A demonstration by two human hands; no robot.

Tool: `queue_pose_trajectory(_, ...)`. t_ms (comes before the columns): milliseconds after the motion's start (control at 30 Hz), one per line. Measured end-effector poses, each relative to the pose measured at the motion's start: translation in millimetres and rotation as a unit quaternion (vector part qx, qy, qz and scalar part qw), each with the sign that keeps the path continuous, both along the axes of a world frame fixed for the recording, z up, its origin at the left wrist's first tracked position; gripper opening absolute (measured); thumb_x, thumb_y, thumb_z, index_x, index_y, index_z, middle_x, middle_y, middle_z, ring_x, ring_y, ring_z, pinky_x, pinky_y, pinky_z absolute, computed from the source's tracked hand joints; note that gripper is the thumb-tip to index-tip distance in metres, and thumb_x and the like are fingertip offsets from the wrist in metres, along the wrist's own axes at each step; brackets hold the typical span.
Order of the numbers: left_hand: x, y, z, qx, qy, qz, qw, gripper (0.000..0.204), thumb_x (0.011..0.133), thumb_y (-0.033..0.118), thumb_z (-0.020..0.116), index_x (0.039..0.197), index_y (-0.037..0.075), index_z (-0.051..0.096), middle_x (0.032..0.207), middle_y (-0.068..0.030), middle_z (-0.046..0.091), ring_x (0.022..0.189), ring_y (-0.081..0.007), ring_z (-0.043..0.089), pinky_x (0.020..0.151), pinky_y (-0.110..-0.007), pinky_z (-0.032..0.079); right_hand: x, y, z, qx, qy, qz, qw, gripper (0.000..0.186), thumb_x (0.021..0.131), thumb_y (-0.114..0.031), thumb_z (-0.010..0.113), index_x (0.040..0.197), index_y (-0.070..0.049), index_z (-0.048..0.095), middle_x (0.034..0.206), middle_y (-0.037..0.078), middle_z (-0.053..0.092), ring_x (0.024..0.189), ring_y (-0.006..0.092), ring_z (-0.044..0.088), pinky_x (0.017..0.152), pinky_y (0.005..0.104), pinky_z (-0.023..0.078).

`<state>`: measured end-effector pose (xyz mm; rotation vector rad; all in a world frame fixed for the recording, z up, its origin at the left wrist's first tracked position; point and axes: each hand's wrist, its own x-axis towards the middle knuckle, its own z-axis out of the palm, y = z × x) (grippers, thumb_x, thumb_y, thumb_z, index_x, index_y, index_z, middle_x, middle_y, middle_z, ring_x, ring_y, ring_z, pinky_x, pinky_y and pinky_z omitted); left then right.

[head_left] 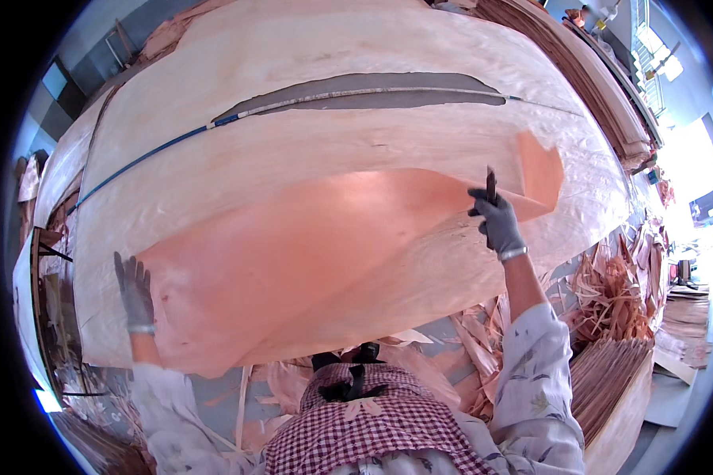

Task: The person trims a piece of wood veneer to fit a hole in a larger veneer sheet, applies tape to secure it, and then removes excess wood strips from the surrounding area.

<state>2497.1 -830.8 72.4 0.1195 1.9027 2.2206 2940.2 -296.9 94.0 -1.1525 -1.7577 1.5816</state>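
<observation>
A thin, reddish-orange sheet of wood veneer (293, 245) lies wavy and partly lifted across a large pale veneer sheet (420, 146). Its narrow right end (540, 174) folds upward. At its left edge my left hand (135, 289), in a grey glove, is open with fingers stretched out, touching or just beside the veneer. My right hand (499, 223), also gloved, is closed around a dark, narrow knife-like tool (490, 184) that points away from me. That hand is over the sheet's right part; whether it also grips the veneer cannot be made out.
A blue and white strip (162, 149) runs across the pale sheet, past a long grey gap (372, 91). Veneer scraps (618, 289) pile up at the right, above a stack of sheets (610, 376). More stacked veneer (586, 87) stands at the far right. Scraps litter the floor near me.
</observation>
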Motion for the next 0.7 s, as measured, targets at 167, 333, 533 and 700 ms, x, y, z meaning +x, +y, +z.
queue_pose_trajectory(167, 114.4, -30.2, 8.1, -0.245, 0.113, -0.025, 0.963, 0.037, 0.093, 0.014, 0.05, 0.125, -0.004, 0.049, 0.128, -0.0157, 0.049, 0.12, -0.0229, 0.045, 0.103, -0.033, 0.033, 57.5, -23.8, -30.4, -0.033, -0.047, -0.052, 0.997, 0.021, 0.08, -0.006, 0.054, 0.099, -0.006, 0.065, 0.08, 0.0, 0.061, 0.062, 0.0058, 0.05, 0.043, 0.019, 0.033)
queue_pose_trajectory(333, 174.3, -116.2, -65.1, -0.344, -0.063, 0.116, 0.929, 0.045, 0.09, 0.022, 0.057, 0.125, -0.002, 0.047, 0.12, -0.0113, 0.051, 0.106, -0.0193, 0.05, 0.09, -0.029, 0.039, 86.9, -3.1, -48.3, -0.043, -0.017, -0.139, 0.989, 0.024, 0.078, -0.003, 0.054, 0.097, -0.011, 0.065, 0.088, -0.001, 0.062, 0.054, 0.0028, 0.043, 0.04, 0.0177, 0.031)
queue_pose_trajectory(533, 165.7, -101.3, -76.7, -0.338, -0.237, 0.204, 0.888, 0.072, 0.08, 0.043, 0.064, 0.136, 0.011, 0.033, 0.115, -0.0085, 0.047, 0.081, -0.018, 0.041, 0.069, -0.034, 0.039, 55.0, 104.9, -66.6, 0.35, -0.145, 0.059, 0.923, 0.052, 0.072, -0.001, 0.049, 0.122, -0.013, 0.057, 0.139, 0.019, 0.037, 0.135, 0.0248, 0.025, 0.107, 0.0374, 0.024)
queue_pose_trajectory(700, 151.3, -159.9, -90.1, -0.163, -0.358, 0.266, 0.88, 0.063, 0.077, 0.052, 0.064, 0.123, 0.015, 0.042, 0.105, -0.0107, 0.047, 0.102, -0.0241, 0.044, 0.085, -0.045, 0.037, -60.8, 144.3, 5.1, 0.46, -0.42, 0.056, 0.78, 0.055, 0.075, -0.001, 0.051, 0.122, -0.028, 0.055, 0.142, 0.018, 0.031, 0.122, 0.0383, 0.039, 0.1, 0.0406, 0.038)
